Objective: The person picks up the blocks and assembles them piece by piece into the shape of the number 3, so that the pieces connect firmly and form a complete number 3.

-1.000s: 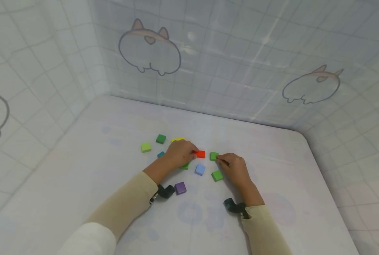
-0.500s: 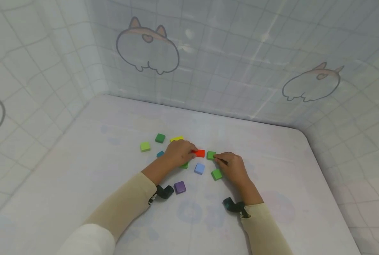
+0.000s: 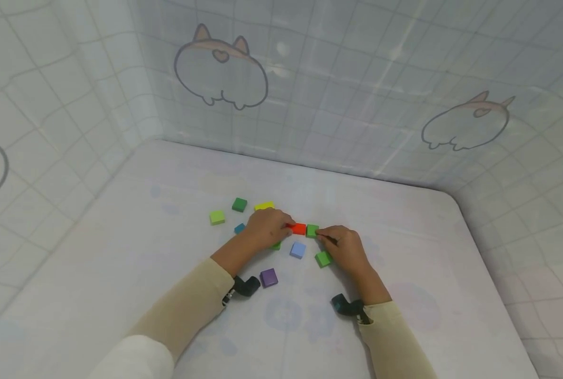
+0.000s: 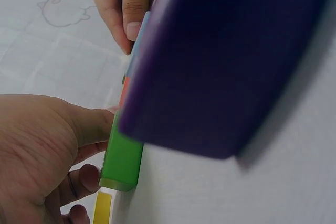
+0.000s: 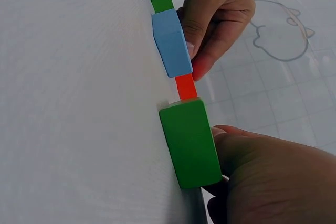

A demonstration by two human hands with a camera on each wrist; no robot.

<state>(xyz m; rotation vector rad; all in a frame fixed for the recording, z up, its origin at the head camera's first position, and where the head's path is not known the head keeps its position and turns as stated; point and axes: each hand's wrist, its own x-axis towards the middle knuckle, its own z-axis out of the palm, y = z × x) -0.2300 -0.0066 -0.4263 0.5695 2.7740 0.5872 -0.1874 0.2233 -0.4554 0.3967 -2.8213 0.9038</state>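
My left hand (image 3: pixel 267 227) pinches a small red block (image 3: pixel 299 229) near the middle of the table. To its right, my right hand (image 3: pixel 345 246) holds a green block (image 3: pixel 312 231) between thumb and fingers, its left side against or almost against the red one. In front of them lie a light blue block (image 3: pixel 297 250) and another green block (image 3: pixel 323 259). That front green block (image 5: pixel 190 142) hides the held one in the right wrist view. Part of a further green block (image 3: pixel 275 246) shows under my left hand.
A purple block (image 3: pixel 269 277) lies nearer me, and looms large in the left wrist view. Beyond my left hand are yellow (image 3: pixel 264 206), dark green (image 3: pixel 239 205), lime (image 3: pixel 217 217) and teal (image 3: pixel 239 228) blocks. A tiled-pattern wall (image 3: pixel 338 116) stands behind the table.
My right hand has slid the green block leftward, closing the gap to the red block. My left hand has stayed in place on the red block.
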